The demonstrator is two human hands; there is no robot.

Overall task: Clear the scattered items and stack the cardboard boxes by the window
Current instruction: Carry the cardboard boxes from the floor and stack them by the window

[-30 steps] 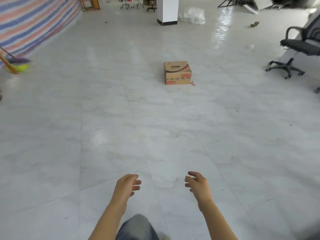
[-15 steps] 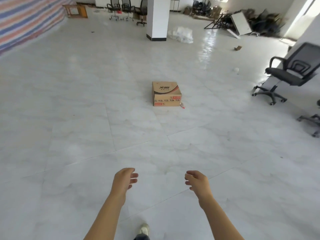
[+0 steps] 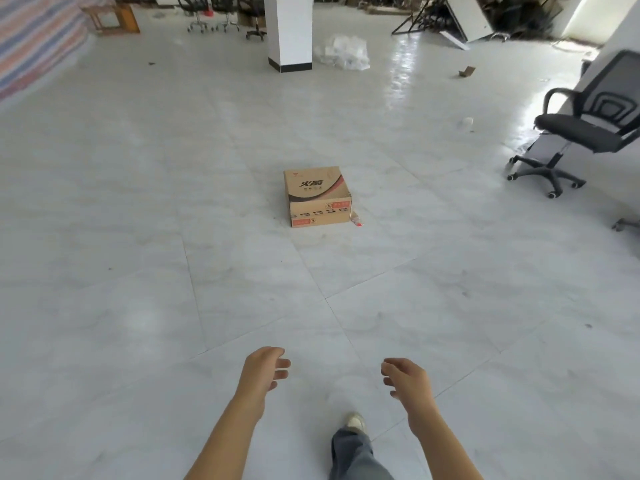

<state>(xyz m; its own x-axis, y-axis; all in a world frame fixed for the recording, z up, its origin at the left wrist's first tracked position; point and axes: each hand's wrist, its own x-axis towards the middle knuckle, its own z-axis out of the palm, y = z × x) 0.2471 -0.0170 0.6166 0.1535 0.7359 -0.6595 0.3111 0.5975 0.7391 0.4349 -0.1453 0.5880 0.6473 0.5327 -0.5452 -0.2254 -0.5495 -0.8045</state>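
Both my bare forearms reach forward and down over the pale grey marble-tiled floor [image 3: 138, 237]. My left hand [image 3: 265, 370] and right hand [image 3: 407, 379] hover side by side, palms turned toward each other. My fingers [image 3: 282, 364] are loosely curled and apart, holding nothing. Well ahead of them, a closed brown cardboard box with black and red print [image 3: 317, 197] sits alone on the floor. One foot in a pale shoe [image 3: 355, 421] shows between my arms. A black mesh office chair [image 3: 585, 129] stands far right.
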